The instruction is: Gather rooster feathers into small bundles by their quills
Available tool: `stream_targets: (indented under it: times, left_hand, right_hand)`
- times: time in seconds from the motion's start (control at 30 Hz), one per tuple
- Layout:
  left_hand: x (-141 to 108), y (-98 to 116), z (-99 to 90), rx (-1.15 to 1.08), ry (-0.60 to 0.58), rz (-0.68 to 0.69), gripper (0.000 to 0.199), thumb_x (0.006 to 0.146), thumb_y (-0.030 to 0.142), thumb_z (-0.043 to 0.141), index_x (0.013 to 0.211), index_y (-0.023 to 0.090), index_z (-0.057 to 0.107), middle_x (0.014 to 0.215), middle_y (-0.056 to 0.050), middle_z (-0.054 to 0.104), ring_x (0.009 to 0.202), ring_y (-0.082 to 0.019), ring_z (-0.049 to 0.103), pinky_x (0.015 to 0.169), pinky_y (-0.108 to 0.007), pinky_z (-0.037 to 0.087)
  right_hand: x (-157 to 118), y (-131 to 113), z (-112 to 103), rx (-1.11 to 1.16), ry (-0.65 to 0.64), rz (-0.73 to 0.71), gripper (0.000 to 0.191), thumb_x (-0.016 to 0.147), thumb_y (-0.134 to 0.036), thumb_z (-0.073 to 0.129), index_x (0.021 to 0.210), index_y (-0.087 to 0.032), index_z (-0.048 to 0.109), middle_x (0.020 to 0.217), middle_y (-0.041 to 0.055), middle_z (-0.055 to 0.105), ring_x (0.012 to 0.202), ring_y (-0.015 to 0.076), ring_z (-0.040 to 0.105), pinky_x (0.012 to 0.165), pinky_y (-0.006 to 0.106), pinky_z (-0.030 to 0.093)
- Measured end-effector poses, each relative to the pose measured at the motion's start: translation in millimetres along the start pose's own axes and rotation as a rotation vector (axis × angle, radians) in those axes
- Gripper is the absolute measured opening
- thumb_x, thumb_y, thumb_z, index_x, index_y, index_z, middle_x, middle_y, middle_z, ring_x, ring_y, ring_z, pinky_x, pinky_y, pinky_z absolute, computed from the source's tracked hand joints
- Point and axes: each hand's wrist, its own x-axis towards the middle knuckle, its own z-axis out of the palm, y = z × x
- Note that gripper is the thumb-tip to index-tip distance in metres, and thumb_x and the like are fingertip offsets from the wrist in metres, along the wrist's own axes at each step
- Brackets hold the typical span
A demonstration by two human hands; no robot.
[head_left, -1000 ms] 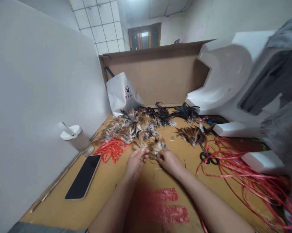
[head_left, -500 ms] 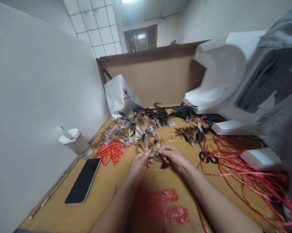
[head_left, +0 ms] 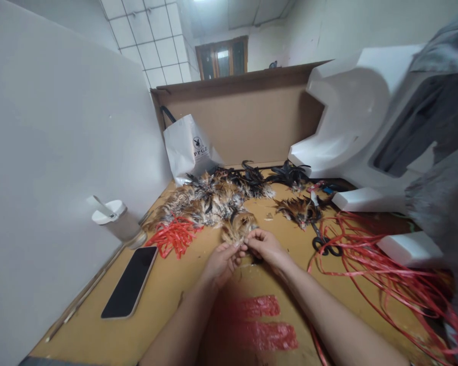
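Note:
At the middle of the cardboard surface, my left hand (head_left: 224, 260) pinches the base of a small bunch of brown feathers (head_left: 234, 227). My right hand (head_left: 266, 247) meets it from the right, its thumb and fingers closed at the same base; fingers hide what exactly lies between them. The feather tips fan away from me. Behind the hands spreads a large pile of brown, white and black feathers (head_left: 213, 201). Short red strips (head_left: 177, 236) lie left of the hands. Two flat red patches (head_left: 269, 335) are nearer to me, partly behind a blur.
A phone (head_left: 129, 284) and a lidded cup (head_left: 120, 226) stand at left. Scissors (head_left: 325, 246), another feather bunch (head_left: 299, 211) and long red strands (head_left: 377, 264) lie right. Behind are a white bag (head_left: 188, 147), a cardboard wall (head_left: 247, 119) and white foam (head_left: 350, 127).
My right hand has moved left, so both hands' fingertips now meet at the feather bunch. The feathers between them are gathered closer together.

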Motion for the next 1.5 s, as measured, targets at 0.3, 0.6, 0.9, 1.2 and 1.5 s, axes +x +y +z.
stream_targets:
  times: [0.3,0.6,0.9,1.2,1.5]
  left_hand:
    - [-4.3,7.5,1.2,-0.106,-0.015,-0.103,0.006,0.074,0.013,0.055,0.076,0.010,0.060,0.068,-0.001,0.059,0.051,-0.001,0.051,0.046,-0.008,0.039]
    - [-2.0,2.7,-1.1,0.002,-0.042,-0.031,0.010,0.069,0.016,0.062,0.077,0.010,0.060,0.066,-0.002,0.061,0.050,-0.002,0.052,0.045,-0.010,0.039]
    - [-0.2,-1.1,-2.6,0.113,-0.031,0.007,0.015,0.065,0.022,0.065,0.073,0.009,0.061,0.064,-0.003,0.062,0.048,-0.003,0.051,0.046,-0.013,0.037]
    - [-1.7,-0.8,-1.6,0.391,-0.062,0.049,0.028,0.063,0.036,0.064,0.064,0.008,0.061,0.050,-0.002,0.057,0.041,-0.005,0.046,0.044,-0.017,0.032]
    - [3.1,0.3,-5.4,0.500,-0.065,0.078,0.028,0.061,0.036,0.065,0.061,0.008,0.061,0.046,-0.002,0.056,0.038,-0.006,0.046,0.041,-0.018,0.033]
  right_hand:
    - [-0.5,-4.1,-8.1,0.204,-0.202,0.072,0.028,0.061,-0.034,0.066,0.078,-0.015,0.057,0.059,-0.0020,0.057,0.040,0.0034,0.036,0.039,0.017,0.025]
    - [-1.6,-4.1,-4.2,0.060,-0.116,-0.043,0.024,0.061,-0.036,0.064,0.061,-0.015,0.054,0.045,-0.0054,0.050,0.037,0.0037,0.032,0.039,0.018,0.021]
    - [-4.4,-7.1,-0.8,-0.053,-0.071,-0.085,0.020,0.061,-0.032,0.064,0.062,-0.014,0.054,0.052,-0.0019,0.058,0.047,0.0080,0.048,0.049,0.020,0.034]
    - [-2.8,-3.9,-3.4,-0.112,-0.106,-0.064,0.023,0.062,-0.034,0.063,0.060,-0.014,0.050,0.048,-0.0022,0.056,0.044,0.0068,0.045,0.045,0.019,0.032]
    - [-2.3,-5.4,-7.0,-0.043,-0.159,0.009,0.024,0.059,-0.035,0.065,0.061,-0.016,0.051,0.041,-0.0065,0.045,0.036,0.0044,0.033,0.037,0.018,0.023]
